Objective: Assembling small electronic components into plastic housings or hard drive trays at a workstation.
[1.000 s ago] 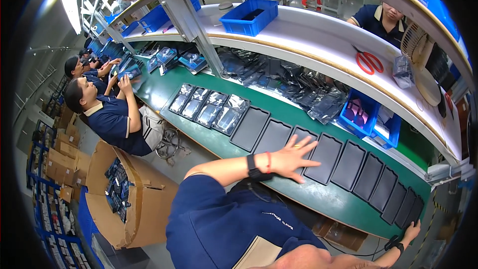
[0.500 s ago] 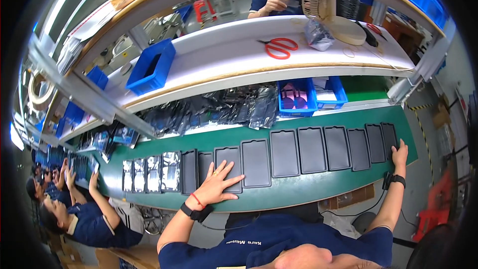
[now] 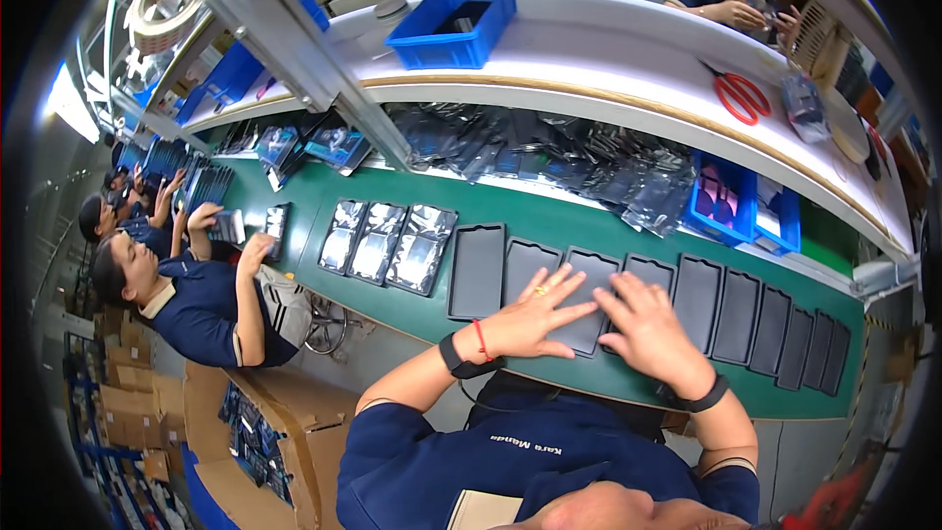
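A row of shallow black plastic trays (image 3: 477,273) runs along the green table. My left hand (image 3: 535,319) lies palm down with spread fingers over the near part of two trays left of the middle. Its fingertips reach a tray (image 3: 587,334) partly covered by both hands. Close beside it, my right hand (image 3: 653,329) is also open, fingers spread over the neighbouring tray (image 3: 655,273). Neither hand holds anything. Left of these trays are 3 trays with shiny silvery packets in them (image 3: 422,250).
Behind the row lies a heap of glossy dark bags (image 3: 549,152), with blue bins (image 3: 723,204) at its right. The shelf above carries a blue bin (image 3: 453,25) and red-handled scissors (image 3: 738,96). A co-worker (image 3: 191,294) sits at left, near an open carton (image 3: 257,451).
My view has turned left. My right hand has left the tray at the row's right end and come in beside my left hand. The co-worker at left has one packed tray nearby.
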`<action>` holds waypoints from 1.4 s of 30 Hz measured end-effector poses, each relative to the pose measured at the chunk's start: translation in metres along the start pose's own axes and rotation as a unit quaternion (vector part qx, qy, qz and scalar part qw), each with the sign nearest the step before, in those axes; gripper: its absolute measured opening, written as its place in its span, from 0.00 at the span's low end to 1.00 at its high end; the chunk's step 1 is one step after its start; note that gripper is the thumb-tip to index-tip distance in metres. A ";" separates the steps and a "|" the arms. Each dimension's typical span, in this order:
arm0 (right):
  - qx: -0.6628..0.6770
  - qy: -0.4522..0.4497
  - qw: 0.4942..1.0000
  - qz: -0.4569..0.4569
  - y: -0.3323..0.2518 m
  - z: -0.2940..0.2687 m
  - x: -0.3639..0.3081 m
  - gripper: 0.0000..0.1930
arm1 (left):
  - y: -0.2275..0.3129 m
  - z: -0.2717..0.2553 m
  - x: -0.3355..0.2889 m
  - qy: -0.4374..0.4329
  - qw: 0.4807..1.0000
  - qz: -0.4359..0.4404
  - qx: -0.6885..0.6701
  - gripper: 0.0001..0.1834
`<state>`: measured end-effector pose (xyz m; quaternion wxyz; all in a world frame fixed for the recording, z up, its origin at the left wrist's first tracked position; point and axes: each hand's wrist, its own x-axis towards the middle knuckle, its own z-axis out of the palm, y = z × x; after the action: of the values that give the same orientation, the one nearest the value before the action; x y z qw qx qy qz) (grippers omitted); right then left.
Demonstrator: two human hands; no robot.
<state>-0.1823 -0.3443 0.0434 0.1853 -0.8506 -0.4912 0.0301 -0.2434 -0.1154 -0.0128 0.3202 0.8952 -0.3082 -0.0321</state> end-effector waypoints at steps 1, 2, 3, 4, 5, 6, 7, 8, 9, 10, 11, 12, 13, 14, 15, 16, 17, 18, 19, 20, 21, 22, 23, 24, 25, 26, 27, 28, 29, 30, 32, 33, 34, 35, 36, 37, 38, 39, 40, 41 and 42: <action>0.008 -0.037 0.999 -0.020 -0.004 0.009 0.006 0.34 | -0.003 -0.007 -0.010 0.023 0.996 -0.049 0.075 0.42; 0.016 -0.074 0.996 -0.040 -0.009 0.017 0.009 0.35 | -0.003 -0.016 -0.022 0.044 0.983 -0.098 0.150 0.40; 0.017 -0.075 0.996 -0.041 -0.013 0.023 0.012 0.35 | -0.002 -0.025 -0.034 0.048 0.971 -0.165 0.168 0.37; 0.032 -0.108 0.991 -0.065 -0.017 0.030 0.015 0.36 | -0.008 -0.029 -0.050 0.053 0.961 -0.203 0.179 0.40; 0.047 -0.140 0.985 -0.089 -0.020 0.034 0.016 0.37 | -0.012 -0.032 -0.063 0.038 0.956 -0.241 0.164 0.41; 0.047 -0.139 0.985 -0.087 -0.021 0.039 0.018 0.37 | -0.017 -0.034 -0.074 0.022 0.949 -0.277 0.147 0.41; 0.043 -0.166 0.981 -0.094 -0.021 0.045 0.020 0.37 | -0.027 -0.037 -0.085 0.017 0.957 -0.261 0.128 0.42; 0.040 -0.193 0.975 -0.101 -0.020 0.050 0.022 0.37 | -0.033 -0.042 -0.094 0.012 0.963 -0.245 0.108 0.43; 0.042 -0.200 0.973 -0.103 -0.018 0.055 0.022 0.37 | -0.038 -0.047 -0.101 0.015 0.968 -0.238 0.074 0.43; 0.040 -0.199 0.974 -0.096 -0.016 0.056 0.023 0.37 | -0.041 -0.053 -0.105 -0.001 0.969 -0.238 0.069 0.44; 0.038 -0.204 0.973 -0.102 -0.013 0.055 0.023 0.36 | -0.044 -0.058 -0.108 -0.012 0.969 -0.237 0.072 0.43; 0.036 -0.210 0.971 -0.106 -0.011 0.054 0.023 0.36 | -0.046 -0.064 -0.111 -0.023 0.969 -0.234 0.075 0.43; 0.030 -0.207 0.974 -0.090 -0.009 0.053 0.021 0.36 | -0.047 -0.070 -0.108 -0.024 0.971 -0.231 0.060 0.43; 0.035 -0.205 0.973 -0.098 -0.007 0.054 0.021 0.36 | -0.051 -0.075 -0.107 -0.020 0.973 -0.225 0.055 0.47; 0.039 -0.203 0.973 -0.105 -0.007 0.053 0.022 0.37 | -0.052 -0.077 -0.108 -0.024 0.971 -0.227 0.070 0.50; 0.031 -0.195 0.977 -0.083 -0.010 0.054 0.022 0.37 | -0.052 -0.076 -0.110 -0.028 0.970 -0.227 0.085 0.52; 0.016 -0.148 0.985 -0.091 -0.019 0.056 0.025 0.38 | -0.050 -0.075 -0.112 -0.028 0.966 -0.236 0.105 0.53; -0.003 -0.102 0.991 -0.090 -0.028 0.060 0.026 0.39 | -0.053 -0.070 -0.112 -0.030 0.963 -0.238 0.120 0.54; 0.000 -0.093 0.985 -0.144 -0.037 0.064 0.030 0.40 | -0.055 -0.064 -0.118 -0.026 0.961 -0.237 0.139 0.53; 0.001 -0.084 0.977 -0.196 -0.044 0.069 0.033 0.41 | -0.053 -0.060 -0.114 -0.030 0.959 -0.231 0.159 0.52; -0.007 -0.080 0.980 -0.182 -0.046 0.080 0.035 0.41 | -0.051 -0.058 -0.112 -0.024 0.960 -0.230 0.159 0.51; 0.030 -0.095 0.973 -0.208 -0.045 0.095 0.037 0.39 | -0.050 -0.056 -0.108 -0.019 0.960 -0.229 0.159 0.50; 0.067 -0.107 0.963 -0.238 -0.042 0.097 0.040 0.38 | -0.049 -0.057 -0.106 -0.019 0.961 -0.227 0.160 0.49; 0.062 -0.102 0.966 -0.228 -0.034 0.095 0.041 0.38 | -0.049 -0.057 -0.103 -0.020 0.961 -0.225 0.161 0.49; 0.058 -0.142 0.965 -0.215 -0.028 0.086 0.046 0.35 | -0.048 -0.057 -0.103 -0.031 0.960 -0.220 0.170 0.51; 0.055 -0.181 0.961 -0.201 -0.022 0.078 0.049 0.32 | -0.046 -0.056 -0.102 -0.036 0.959 -0.219 0.177 0.50; 0.055 -0.182 0.964 -0.186 -0.014 0.076 0.048 0.28 | -0.045 -0.053 -0.100 -0.038 0.960 -0.207 0.185 0.50; 0.055 -0.179 0.965 -0.185 -0.008 0.069 0.046 0.28 | -0.043 -0.049 -0.098 -0.041 0.960 -0.200 0.191 0.49; 0.065 -0.121 0.971 -0.198 -0.004 0.060 0.043 0.27 | -0.039 -0.044 -0.095 -0.042 0.962 -0.188 0.191 0.48; 0.075 -0.063 0.973 -0.210 0.001 0.048 0.039 0.26 | -0.035 -0.042 -0.090 -0.042 0.966 -0.179 0.180 0.47; 0.097 -0.032 0.983 -0.156 0.027 0.001 0.040 0.23 | -0.030 -0.039 -0.084 -0.040 0.971 -0.177 0.155 0.46; 0.039 0.045 0.992 -0.111 0.048 -0.022 0.038 0.20 | -0.031 -0.039 -0.081 -0.042 0.972 -0.174 0.155 0.46; -0.022 0.012 1.000 -0.007 0.074 -0.043 0.040 0.17 | -0.030 -0.038 -0.082 -0.029 0.974 -0.180 0.138 0.46; -0.070 0.139 0.988 0.015 0.114 -0.048 0.035 0.14 | -0.029 -0.037 -0.080 -0.015 0.976 -0.182 0.120 0.46; -0.163 0.029 0.975 0.148 0.142 -0.064 0.039 0.13 | -0.028 -0.036 -0.080 -0.014 0.975 -0.185 0.120 0.46; -0.180 -0.005 0.960 0.214 0.172 -0.074 0.039 0.16 | -0.027 -0.035 -0.079 -0.009 0.974 -0.190 0.125 0.46; -0.197 -0.037 0.939 0.279 0.205 -0.075 0.039 0.18 | -0.026 -0.035 -0.076 -0.003 0.972 -0.193 0.130 0.45; -0.199 0.010 0.944 0.264 0.244 -0.063 0.033 0.20 | -0.024 -0.036 -0.072 0.004 0.973 -0.190 0.130 0.44; -0.196 0.055 0.949 0.242 0.246 -0.062 0.040 0.22 | -0.025 -0.036 -0.074 0.002 0.972 -0.194 0.130 0.44; -0.249 0.011 0.940 0.232 0.246 -0.065 0.042 0.25 | -0.026 -0.035 -0.075 0.006 0.972 -0.190 0.135 0.44; -0.246 0.011 0.941 0.231 0.249 -0.064 0.043 0.25 | -0.028 -0.034 -0.075 0.009 0.973 -0.186 0.139 0.45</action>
<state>0.0604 -0.4378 0.0229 -0.0362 -0.9599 -0.2716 -0.0586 -0.2808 -0.0365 -0.0124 0.1837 0.9728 -0.1354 -0.0401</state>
